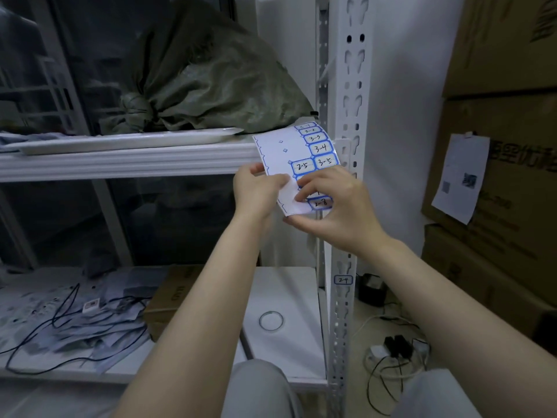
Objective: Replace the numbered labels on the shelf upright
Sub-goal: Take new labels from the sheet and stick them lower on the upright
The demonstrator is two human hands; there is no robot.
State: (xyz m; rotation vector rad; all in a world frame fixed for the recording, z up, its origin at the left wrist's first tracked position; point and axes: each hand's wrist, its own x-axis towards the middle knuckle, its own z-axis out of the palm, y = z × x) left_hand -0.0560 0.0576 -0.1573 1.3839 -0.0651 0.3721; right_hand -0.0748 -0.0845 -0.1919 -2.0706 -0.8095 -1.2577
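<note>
A white label sheet (280, 152) with blue-framed handwritten labels (3-3, 3-4, 3-5, 2-5) is held up in front of the white perforated shelf upright (351, 86). My left hand (256, 191) grips the sheet's left edge. My right hand (334, 206) covers the sheet's lower part, its fingertips pinching at a label near the one marked 2-8 (321, 203). One label reading 2-4 (343, 279) is stuck lower down on the upright.
A green sack (205, 79) and a white tray (126, 140) lie on the upper shelf. The lower shelf holds cables and papers (66, 324), a cardboard box (171, 300) and a white box (286, 312). Stacked cartons (506, 146) stand at right; a power strip (398, 348) lies on the floor.
</note>
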